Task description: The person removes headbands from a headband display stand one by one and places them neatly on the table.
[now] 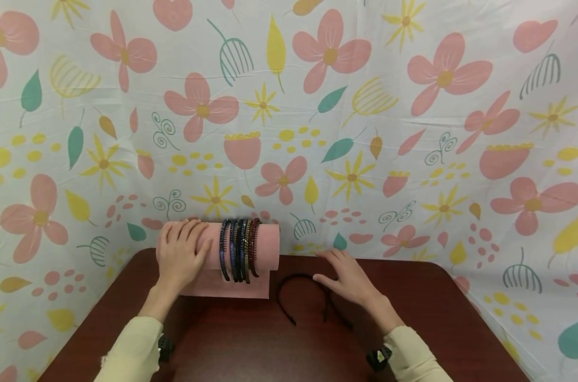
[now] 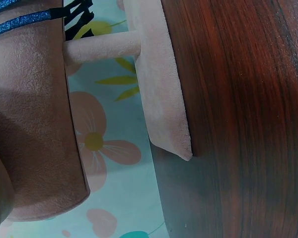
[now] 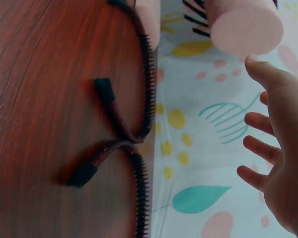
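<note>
dark reddish-brown table (image 1: pixel 269 353), pink stand (image 1: pixel 213 261) on it, two dark headbands (image 3: pixel 148 87) beside

Over on the person's left, the stand (image 1: pixel 268 246) sits on the table (image 1: pixel 246 342), the left hand (image 1: pixel 182 252) resting on its left end and a row of headbands (image 1: pixel 241 252) looped over it farther right. To its right, two loose headbands (image 3: pixel 148 89) lie on the tabletop, the right hand (image 1: pixel 346 277) near their far side. A cloth (image 1: pixel 298 124) hangs behind the table.
</note>
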Motion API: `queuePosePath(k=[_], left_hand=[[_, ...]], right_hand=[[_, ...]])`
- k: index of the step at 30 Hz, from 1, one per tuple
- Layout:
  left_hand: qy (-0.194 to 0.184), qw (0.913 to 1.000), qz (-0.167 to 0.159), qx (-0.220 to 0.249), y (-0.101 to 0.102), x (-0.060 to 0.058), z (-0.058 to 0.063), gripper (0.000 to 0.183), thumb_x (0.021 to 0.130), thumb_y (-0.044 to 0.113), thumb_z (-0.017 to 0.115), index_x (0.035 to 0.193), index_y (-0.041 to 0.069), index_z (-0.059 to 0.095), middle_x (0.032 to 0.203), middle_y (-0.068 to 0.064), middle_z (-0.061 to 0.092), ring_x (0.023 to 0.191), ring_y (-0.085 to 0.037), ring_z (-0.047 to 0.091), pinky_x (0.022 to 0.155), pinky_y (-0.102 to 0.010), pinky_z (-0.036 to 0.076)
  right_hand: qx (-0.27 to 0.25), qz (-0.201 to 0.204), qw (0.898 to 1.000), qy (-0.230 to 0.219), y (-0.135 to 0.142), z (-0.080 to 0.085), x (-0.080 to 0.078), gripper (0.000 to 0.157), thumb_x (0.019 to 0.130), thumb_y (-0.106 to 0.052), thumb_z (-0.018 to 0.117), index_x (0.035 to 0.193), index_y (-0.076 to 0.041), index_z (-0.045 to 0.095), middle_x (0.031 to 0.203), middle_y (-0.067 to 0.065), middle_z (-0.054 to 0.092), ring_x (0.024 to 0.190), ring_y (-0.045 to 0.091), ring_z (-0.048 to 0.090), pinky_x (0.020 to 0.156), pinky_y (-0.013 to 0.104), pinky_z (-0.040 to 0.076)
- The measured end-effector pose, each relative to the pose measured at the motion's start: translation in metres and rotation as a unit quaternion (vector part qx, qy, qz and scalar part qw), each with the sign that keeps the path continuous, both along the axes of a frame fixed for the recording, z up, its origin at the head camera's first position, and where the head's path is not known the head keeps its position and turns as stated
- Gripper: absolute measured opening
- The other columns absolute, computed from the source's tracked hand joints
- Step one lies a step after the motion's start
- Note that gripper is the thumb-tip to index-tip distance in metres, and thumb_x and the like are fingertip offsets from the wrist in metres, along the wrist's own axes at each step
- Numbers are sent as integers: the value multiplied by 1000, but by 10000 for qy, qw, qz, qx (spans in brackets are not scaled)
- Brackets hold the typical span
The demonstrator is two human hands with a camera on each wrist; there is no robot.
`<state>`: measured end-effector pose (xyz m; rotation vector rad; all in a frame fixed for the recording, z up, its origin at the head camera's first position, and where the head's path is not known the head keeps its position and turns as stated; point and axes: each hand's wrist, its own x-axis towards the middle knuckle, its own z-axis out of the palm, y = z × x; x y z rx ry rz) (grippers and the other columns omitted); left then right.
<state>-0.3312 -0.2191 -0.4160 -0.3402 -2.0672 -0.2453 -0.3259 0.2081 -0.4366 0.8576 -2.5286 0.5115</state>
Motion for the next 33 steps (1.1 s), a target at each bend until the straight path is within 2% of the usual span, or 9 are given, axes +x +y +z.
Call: queuePosePath(k=[7,14,24,33], left_hand=[[-19,10000,0,-24,0,0,-1,52,98,51,39,122,14,67,126,-13,65,121,-36,53,113,-54,28],[-11,10000,19,-19,-1,-2,-1,54,100,53,37,122,14,67,126,-12,64,121,-35,53,112,-55,29],[-98,10000,5,6,-1,-1,0,50,98,50,42,122,14,67,127,-12,63,122,-35,52,113,-55,28],[-202,9998,55,-10,0,2,3,47,96,47,47,123,14,66,128,-12,63,123,-34,52,113,-55,28]], right_hand=[[-13,199,9996,197,-12,11,2,59,90,-50,67,141,-23,53,129,1,59,114,22,55,94,46,48],[36,421,9978,504,-28,25,3,63,89,-47,70,142,-20,52,133,2,57,119,23,55,96,47,49],[137,747,9945,724,-55,44,4,64,87,-44,74,141,-16,53,131,6,58,119,26,57,99,49,48],[234,858,9939,655,-76,55,3,66,89,-45,71,143,-14,51,134,8,55,122,27,54,102,49,46]])
